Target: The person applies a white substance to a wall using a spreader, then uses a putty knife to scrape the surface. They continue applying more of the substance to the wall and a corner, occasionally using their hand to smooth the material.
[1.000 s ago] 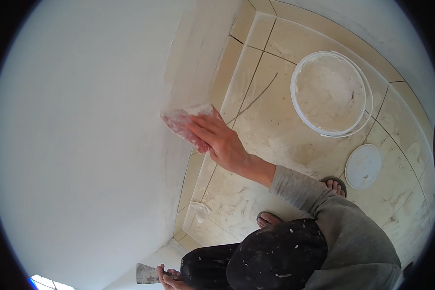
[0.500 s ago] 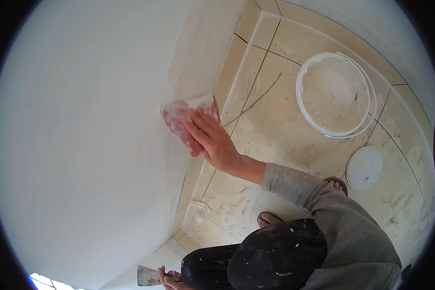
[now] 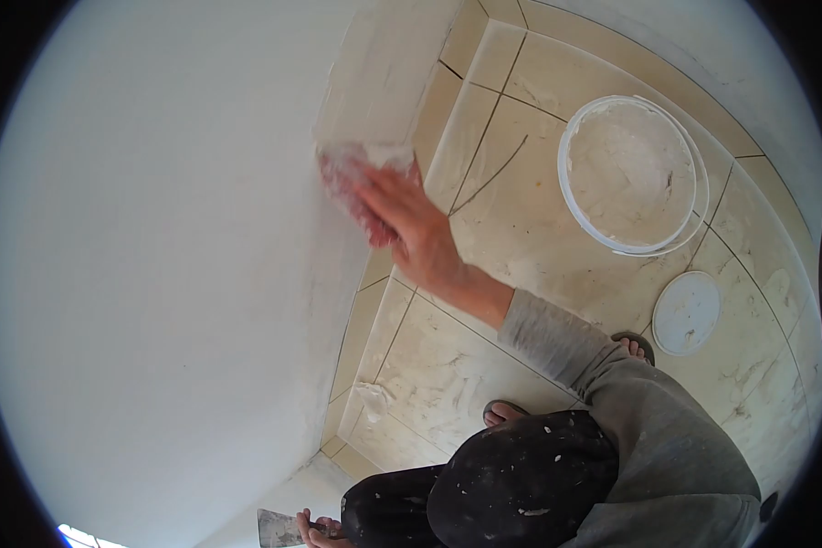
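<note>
My right hand (image 3: 420, 233) presses a red, white-dusted sheet that looks like sandpaper (image 3: 345, 178) flat against the white wall (image 3: 173, 256), low down near the tile skirting. Its fingers lie over the sheet and are slightly smeared by motion. At the bottom left, my left hand (image 3: 318, 530) is closed around the handle of a putty knife (image 3: 278, 528). The knife's wide blade points left and carries whitish residue; most of its handle is hidden by the fingers.
A white bucket (image 3: 564, 183) of pale compound stands on the dusty tiled floor (image 3: 493, 265). Its round lid (image 3: 688, 313) lies nearby. A thin stick-like strand (image 3: 493, 178) and a whitish scrap (image 3: 373, 398) are on the tiles. My sandalled feet and paint-flecked knees are below.
My right hand has slid the red sheet up the picture along the wall, slightly to the right. The left hand still holds the putty knife in nearly the same place.
</note>
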Action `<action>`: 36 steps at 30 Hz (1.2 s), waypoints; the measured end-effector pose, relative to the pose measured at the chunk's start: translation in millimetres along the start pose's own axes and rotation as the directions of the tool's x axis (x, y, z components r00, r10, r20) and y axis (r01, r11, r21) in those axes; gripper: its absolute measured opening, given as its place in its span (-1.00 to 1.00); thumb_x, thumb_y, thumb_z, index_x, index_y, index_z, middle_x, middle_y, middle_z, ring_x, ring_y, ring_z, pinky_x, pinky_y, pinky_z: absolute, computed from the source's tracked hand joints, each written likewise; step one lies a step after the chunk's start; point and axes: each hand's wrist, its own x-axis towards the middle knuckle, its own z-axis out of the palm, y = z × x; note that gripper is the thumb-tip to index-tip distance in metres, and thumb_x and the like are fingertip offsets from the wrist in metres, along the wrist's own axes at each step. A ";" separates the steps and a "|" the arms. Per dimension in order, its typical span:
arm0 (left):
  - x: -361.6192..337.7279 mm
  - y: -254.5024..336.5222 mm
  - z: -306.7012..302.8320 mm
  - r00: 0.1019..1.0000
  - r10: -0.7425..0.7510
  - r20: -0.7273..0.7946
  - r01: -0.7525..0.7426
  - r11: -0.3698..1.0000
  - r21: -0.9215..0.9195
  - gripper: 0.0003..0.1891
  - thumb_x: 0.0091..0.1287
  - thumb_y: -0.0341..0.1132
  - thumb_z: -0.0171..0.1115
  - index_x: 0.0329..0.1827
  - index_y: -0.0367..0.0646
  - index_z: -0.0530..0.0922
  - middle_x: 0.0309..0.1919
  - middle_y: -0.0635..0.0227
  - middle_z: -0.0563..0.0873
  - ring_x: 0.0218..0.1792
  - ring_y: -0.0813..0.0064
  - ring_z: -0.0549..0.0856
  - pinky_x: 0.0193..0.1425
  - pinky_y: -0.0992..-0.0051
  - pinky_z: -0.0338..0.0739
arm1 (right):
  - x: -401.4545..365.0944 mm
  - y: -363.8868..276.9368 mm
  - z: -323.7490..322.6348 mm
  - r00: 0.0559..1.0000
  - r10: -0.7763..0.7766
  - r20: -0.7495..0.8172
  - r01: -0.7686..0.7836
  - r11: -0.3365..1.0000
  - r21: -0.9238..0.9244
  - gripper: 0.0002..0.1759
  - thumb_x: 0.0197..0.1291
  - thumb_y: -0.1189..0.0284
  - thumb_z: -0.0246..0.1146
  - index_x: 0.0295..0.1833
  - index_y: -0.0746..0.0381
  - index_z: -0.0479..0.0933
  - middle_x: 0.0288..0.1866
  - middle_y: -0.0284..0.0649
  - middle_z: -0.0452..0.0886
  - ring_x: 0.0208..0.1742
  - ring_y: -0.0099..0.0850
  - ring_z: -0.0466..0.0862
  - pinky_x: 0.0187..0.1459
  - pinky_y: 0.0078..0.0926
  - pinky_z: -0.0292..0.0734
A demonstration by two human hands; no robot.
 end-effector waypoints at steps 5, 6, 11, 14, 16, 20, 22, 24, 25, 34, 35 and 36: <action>2.9 13.8 9.6 1.000 -0.022 -0.005 0.022 0.999 -0.025 -0.61 0.49 -0.14 0.01 0.14 -0.19 0.63 0.10 0.34 0.65 -0.25 0.66 0.46 -0.29 0.75 0.35 | -54.3 -21.2 -8.8 0.952 0.000 0.305 -0.022 0.997 0.069 -0.26 0.00 0.77 0.27 0.38 0.15 0.44 0.34 -0.14 0.50 0.35 -0.06 0.48 0.41 -0.11 0.39; 0.1 15.8 10.5 0.999 -0.024 -0.038 0.023 0.999 -0.029 -0.61 0.48 -0.15 0.00 0.14 -0.20 0.63 0.09 0.34 0.65 -0.30 0.66 0.44 -0.32 0.73 0.33 | -49.1 -23.4 -13.1 0.972 0.046 0.230 -0.074 0.991 0.113 -0.25 0.01 0.76 0.28 0.39 0.15 0.42 0.33 -0.14 0.51 0.35 -0.07 0.48 0.42 -0.11 0.38; -3.6 2.1 -15.4 0.999 0.039 -0.017 -0.039 0.999 -0.018 -0.49 0.41 -0.05 0.12 0.06 -0.41 0.65 -0.47 0.37 0.61 -0.57 0.63 0.39 -0.51 0.64 0.21 | -10.3 -20.1 9.7 0.999 0.042 -0.012 -0.041 0.994 0.100 -0.22 0.03 0.82 0.21 0.44 0.26 0.33 0.48 0.06 0.29 0.46 0.06 0.33 0.47 -0.07 0.27; -1.7 -5.7 -18.4 0.998 0.061 -0.016 -0.062 0.997 -0.048 -0.49 0.42 -0.06 0.11 0.05 -0.43 0.65 -0.45 0.34 0.63 -0.56 0.64 0.39 -0.52 0.65 0.20 | -32.4 -31.7 47.8 0.993 0.017 0.113 -0.018 1.000 0.007 -0.25 0.06 0.81 0.17 0.45 0.30 0.30 0.57 0.12 0.10 0.54 0.11 0.20 0.51 -0.02 0.17; -6.6 2.6 -1.8 0.990 0.067 -0.127 -0.077 0.994 -0.072 -0.62 0.47 -0.18 0.00 0.14 -0.23 0.63 0.07 0.31 0.65 -0.37 0.66 0.42 -0.38 0.72 0.29 | -76.3 -39.2 53.7 0.973 0.000 0.230 -0.016 0.997 0.069 -0.26 0.09 0.79 0.16 0.46 0.29 0.30 0.57 0.11 0.14 0.55 0.09 0.21 0.53 0.01 0.12; -7.1 8.3 1.8 1.000 0.029 -0.008 -0.030 0.994 -0.101 -0.61 0.48 -0.18 0.01 0.15 -0.26 0.61 0.08 0.29 0.63 -0.35 0.67 0.44 -0.34 0.70 0.33 | -145.2 -44.4 28.2 0.852 0.016 0.523 -0.138 0.971 0.194 -0.29 0.16 0.74 0.15 0.48 0.28 0.28 0.49 0.06 0.32 0.53 0.02 0.29 0.52 0.08 0.10; -6.5 6.5 -3.7 0.999 0.032 -0.013 -0.033 0.995 -0.097 -0.61 0.48 -0.18 0.00 0.16 -0.26 0.60 0.07 0.29 0.63 -0.35 0.67 0.44 -0.34 0.70 0.32 | -119.3 -40.7 4.7 0.923 -0.005 0.384 -0.086 0.972 0.219 -0.32 0.19 0.72 0.14 0.47 0.29 0.29 0.46 0.05 0.37 0.50 0.01 0.34 0.51 0.07 0.13; -10.1 4.9 -7.3 1.000 0.015 -0.013 -0.016 0.996 -0.086 -0.60 0.48 -0.18 -0.01 0.16 -0.27 0.60 0.07 0.30 0.63 -0.34 0.68 0.44 -0.34 0.70 0.32 | -67.5 -36.7 -13.7 0.992 -0.007 0.126 -0.018 0.981 0.194 -0.38 0.24 0.72 0.09 0.45 0.29 0.33 0.44 0.05 0.41 0.48 0.00 0.38 0.48 0.02 0.22; -11.7 6.4 -7.0 0.999 0.014 -0.048 -0.018 0.996 -0.089 -0.60 0.48 -0.18 -0.02 0.16 -0.27 0.60 0.07 0.30 0.63 -0.35 0.68 0.44 -0.35 0.71 0.31 | -38.5 -30.4 -17.8 1.000 0.003 0.021 -0.006 0.987 0.164 -0.40 0.26 0.73 0.06 0.44 0.28 0.35 0.45 0.06 0.40 0.48 0.00 0.38 0.46 -0.04 0.27; -9.1 2.6 -26.1 0.993 0.009 -0.114 -0.007 1.000 0.014 -0.56 0.50 -0.16 -0.09 0.18 -0.32 0.57 0.06 0.31 0.64 -0.35 0.70 0.43 -0.35 0.71 0.30 | 13.0 2.6 24.1 0.993 -0.096 -0.073 0.097 0.995 0.016 -0.25 0.02 0.81 0.08 0.41 0.24 0.41 0.42 0.04 0.42 0.41 0.07 0.43 0.42 -0.11 0.34; -8.7 4.2 -27.8 0.993 0.028 -0.112 -0.024 0.999 0.037 -0.55 0.50 -0.16 -0.10 0.18 -0.32 0.57 0.07 0.31 0.64 -0.35 0.69 0.43 -0.34 0.71 0.30 | -10.0 -8.4 27.5 0.992 -0.128 -0.004 0.128 0.992 -0.020 -0.22 -0.04 0.81 0.11 0.41 0.23 0.41 0.41 0.01 0.43 0.40 0.08 0.44 0.43 -0.06 0.33; -8.3 6.3 -26.8 0.994 0.025 -0.102 -0.021 0.999 0.040 -0.55 0.50 -0.16 -0.10 0.18 -0.32 0.57 0.07 0.31 0.64 -0.35 0.69 0.43 -0.34 0.71 0.30 | -37.5 -20.3 31.8 0.993 -0.068 0.096 0.065 0.997 0.034 -0.22 -0.05 0.80 0.14 0.41 0.22 0.41 0.41 0.00 0.43 0.40 0.06 0.44 0.44 -0.02 0.30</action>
